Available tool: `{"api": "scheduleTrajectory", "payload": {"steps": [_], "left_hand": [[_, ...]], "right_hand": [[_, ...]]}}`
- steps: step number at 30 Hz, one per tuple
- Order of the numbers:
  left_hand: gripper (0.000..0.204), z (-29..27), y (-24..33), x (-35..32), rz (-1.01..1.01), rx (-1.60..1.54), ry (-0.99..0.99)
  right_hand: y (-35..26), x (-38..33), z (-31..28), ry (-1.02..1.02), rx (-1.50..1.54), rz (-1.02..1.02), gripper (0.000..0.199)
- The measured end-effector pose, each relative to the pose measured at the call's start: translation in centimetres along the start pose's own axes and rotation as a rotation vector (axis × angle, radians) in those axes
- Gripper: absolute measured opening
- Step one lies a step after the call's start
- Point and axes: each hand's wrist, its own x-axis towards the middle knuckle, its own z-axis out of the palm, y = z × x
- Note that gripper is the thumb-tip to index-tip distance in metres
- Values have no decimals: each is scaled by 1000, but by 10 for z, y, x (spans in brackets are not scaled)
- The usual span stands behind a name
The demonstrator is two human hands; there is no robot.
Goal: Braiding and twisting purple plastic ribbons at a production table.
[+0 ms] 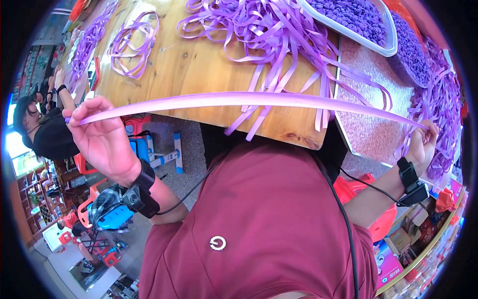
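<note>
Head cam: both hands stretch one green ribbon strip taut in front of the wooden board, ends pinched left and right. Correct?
Not quite: the ribbon strip is light purple, not green. The rest holds in the head view: the left hand pinches one end, the right hand pinches the other, and the strip runs stretched between them in front of the wooden board.

You sit at a wooden desk (199, 65) over a speckled grey floor (184, 144), with cluttered shelves (37, 192) at your left.
</note>
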Motion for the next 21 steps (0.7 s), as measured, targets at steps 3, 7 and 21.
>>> {"api": "scheduleTrajectory", "payload": {"steps": [3, 7, 21], "left_hand": [[14, -5, 0, 1, 8, 29, 20], [13, -24, -10, 6, 12, 93, 65], [17, -38, 7, 11, -19, 101, 99]], "right_hand": [[-8, 5, -5, -10, -39, 4, 3], [-30, 12, -19, -128, -281, 166, 9], [26, -15, -2, -64, -191, -58, 5]]}}
